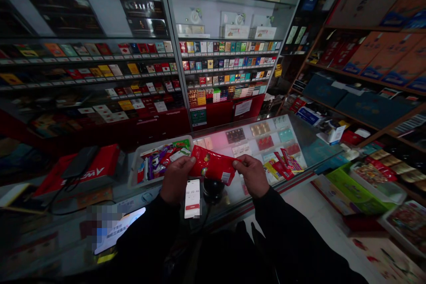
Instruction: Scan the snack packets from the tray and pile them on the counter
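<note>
A shiny red snack packet with a white label patch is stretched between my two hands above the glass counter. My left hand pinches its left end between thumb and fingers. At the right end, my right hand grips the corner the same way. Behind my left hand stands a pale plastic bin of mixed colourful packets. Several red, yellow and purple packets lie on the counter to the right. Just below the red packet are a phone showing a timer and a dark round object.
A red box with a dark device on top sits at left. A lit screen lies at lower left. Cigarette shelves line the back wall. Green boxes and a wooden rack of cartons stand at right.
</note>
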Demonstrator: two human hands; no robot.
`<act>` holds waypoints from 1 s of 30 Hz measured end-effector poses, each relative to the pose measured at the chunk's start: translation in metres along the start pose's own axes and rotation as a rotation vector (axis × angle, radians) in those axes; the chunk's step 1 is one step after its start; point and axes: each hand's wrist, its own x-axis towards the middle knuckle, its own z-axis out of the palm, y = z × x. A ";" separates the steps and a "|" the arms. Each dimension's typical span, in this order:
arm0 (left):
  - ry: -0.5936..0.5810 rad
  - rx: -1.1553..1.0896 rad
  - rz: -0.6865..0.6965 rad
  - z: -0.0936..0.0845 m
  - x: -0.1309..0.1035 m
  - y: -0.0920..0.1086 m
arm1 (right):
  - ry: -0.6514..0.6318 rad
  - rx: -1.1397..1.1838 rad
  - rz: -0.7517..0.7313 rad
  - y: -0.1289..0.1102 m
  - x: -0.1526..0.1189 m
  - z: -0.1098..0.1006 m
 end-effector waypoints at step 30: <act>-0.295 0.018 -0.008 0.039 0.110 0.002 | -0.110 -0.619 -0.108 0.016 0.098 -0.016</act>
